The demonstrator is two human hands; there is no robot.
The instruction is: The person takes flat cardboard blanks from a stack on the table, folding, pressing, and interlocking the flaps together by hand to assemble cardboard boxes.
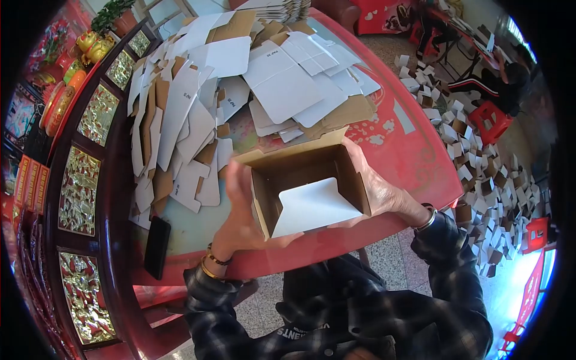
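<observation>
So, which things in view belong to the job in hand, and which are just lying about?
Job, apparently:
open brown cardboard box, between left hand and right hand
flat white cardboard pieces, piled
white cardboard boxes, heaped at right

Seemingly unrelated:
black rectangular phone
shiny gold figurine
green potted plant

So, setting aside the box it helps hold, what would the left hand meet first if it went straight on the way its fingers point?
Likely the pile of flat cardboard beyond the left hand, though the hand's height above the table is unclear.
</observation>
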